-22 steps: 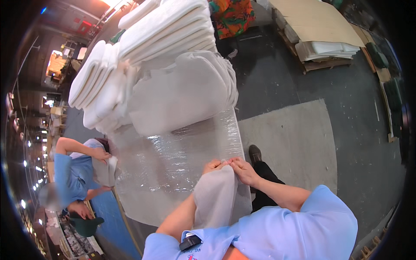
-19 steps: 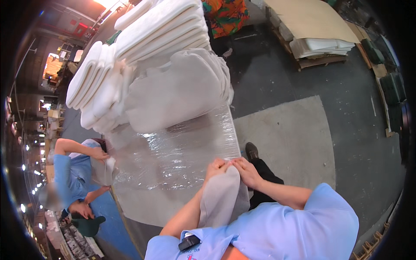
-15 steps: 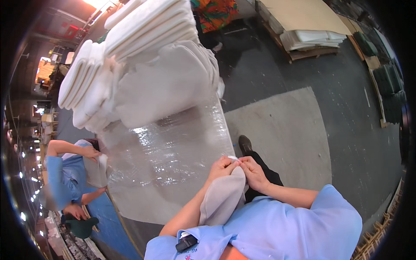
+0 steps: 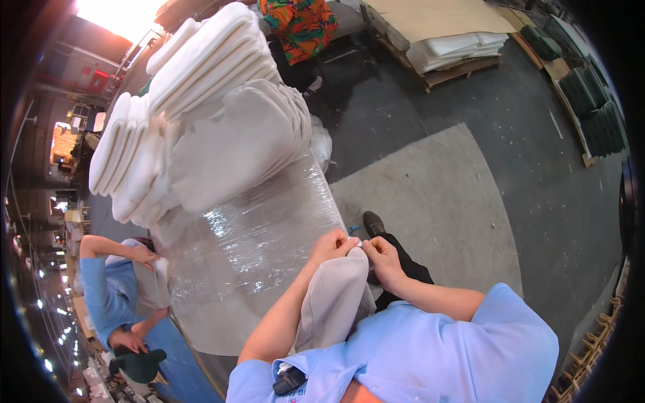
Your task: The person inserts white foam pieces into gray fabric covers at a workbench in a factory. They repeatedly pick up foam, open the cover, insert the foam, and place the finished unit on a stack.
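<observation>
In front of my body hangs a soft grey fabric piece point(image 4: 329, 289) with a rounded top, its lower part resting against my shirt. My left hand point(image 4: 330, 247) is closed in a pinch at its top edge. Close beside it on the right, my right hand point(image 4: 386, 260) has thumb and forefinger pressed together at the same edge. A small white bit point(image 4: 356, 243) shows between the fingertips of both hands; what it is, I cannot make out. Both hands are by the near right edge of the plastic-wrapped table point(image 4: 262, 235).
Stacked grey rounded pieces point(image 4: 235, 148) and folded white padding point(image 4: 208, 60) cover the table's far end. A co-worker point(image 4: 114, 289) in blue handles a similar piece at left. A person in a bright patterned garment point(image 4: 299, 27) stands beyond. A pallet of sheets point(image 4: 453, 50) lies far right.
My hands have drawn slightly apart along the fabric's edge, and the small white bit now shows between them. The whole scene has shifted a little as my head moved.
</observation>
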`<state>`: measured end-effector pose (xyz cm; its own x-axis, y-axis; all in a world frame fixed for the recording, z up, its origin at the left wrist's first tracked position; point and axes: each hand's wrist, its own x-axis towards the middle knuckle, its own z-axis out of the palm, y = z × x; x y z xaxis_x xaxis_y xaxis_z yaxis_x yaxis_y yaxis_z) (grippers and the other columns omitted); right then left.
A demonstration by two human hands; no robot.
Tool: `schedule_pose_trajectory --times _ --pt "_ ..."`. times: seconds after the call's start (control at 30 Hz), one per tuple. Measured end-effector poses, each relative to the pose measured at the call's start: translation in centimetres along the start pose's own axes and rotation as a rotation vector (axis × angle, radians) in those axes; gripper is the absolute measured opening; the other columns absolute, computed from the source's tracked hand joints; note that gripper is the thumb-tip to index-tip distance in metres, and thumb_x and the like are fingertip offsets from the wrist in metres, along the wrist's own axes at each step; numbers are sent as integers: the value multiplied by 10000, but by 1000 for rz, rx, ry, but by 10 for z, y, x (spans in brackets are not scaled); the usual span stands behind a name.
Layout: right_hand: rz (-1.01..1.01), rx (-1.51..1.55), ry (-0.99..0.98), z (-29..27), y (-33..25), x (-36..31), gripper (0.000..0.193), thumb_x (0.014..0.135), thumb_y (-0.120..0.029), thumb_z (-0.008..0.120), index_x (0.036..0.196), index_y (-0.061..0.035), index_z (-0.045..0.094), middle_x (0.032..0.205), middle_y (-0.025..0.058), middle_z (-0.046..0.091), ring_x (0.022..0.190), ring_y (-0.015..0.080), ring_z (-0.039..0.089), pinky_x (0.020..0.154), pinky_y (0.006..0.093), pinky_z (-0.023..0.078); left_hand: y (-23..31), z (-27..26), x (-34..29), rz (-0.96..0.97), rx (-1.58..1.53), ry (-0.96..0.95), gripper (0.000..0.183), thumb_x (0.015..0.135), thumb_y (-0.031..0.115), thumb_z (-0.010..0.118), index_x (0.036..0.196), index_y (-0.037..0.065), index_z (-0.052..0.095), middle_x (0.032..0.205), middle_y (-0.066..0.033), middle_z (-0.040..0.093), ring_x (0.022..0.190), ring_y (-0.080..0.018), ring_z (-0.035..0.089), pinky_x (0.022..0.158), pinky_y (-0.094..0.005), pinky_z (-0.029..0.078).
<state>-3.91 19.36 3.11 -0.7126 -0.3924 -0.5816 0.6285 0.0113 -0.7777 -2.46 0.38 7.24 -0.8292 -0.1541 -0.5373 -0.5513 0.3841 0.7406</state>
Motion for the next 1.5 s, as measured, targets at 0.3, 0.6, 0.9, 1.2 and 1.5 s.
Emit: schedule_pose_trajectory --times 0.3,0.6,0.9,1.2,1.5 --pt "407 475 8 21 -5 14 388 1148 -421 445 1136 -79 629 1110 91 683 1007 225 667 879 398 553 3 -1 24 169 424 -218 456 1043 541 566 971 119 723 923 -114 746 878 -345 700 762 -470 534" --pt "387 209 81 25 8 47 529 1142 -507 431 1151 -45 689 1084 99 704 987 218 668 865 406 539 12 -4 14 96 429 -146 463 1039 559 516 1066 172 768 1069 -153 769 1034 -403 718 874 -554 549" --pt "371 -40 315 16 72 114 589 1095 -500 531 1153 54 724 1138 203 749 1003 287 692 900 468 516 -23 -3 47 25 357 -152 508 1034 560 515 1084 149 809 1144 -172 772 1092 -415 717 937 -550 551" --pt "442 127 41 8 121 142 664 1107 -550 400 1346 40 589 1348 247 640 1228 389 605 1121 527 407 -29 -19 34 41 411 -112 499 1062 501 503 1080 106 807 1132 -204 762 1074 -406 724 924 -549 551" --pt "394 269 -186 11 111 145 695 1094 -571 418 1321 59 603 1296 258 659 1185 425 634 1088 552 445 -94 -8 -92 -160 -111 46 615 1026 598 549 1112 28 764 1080 -197 771 999 -341 726 868 -476 545"
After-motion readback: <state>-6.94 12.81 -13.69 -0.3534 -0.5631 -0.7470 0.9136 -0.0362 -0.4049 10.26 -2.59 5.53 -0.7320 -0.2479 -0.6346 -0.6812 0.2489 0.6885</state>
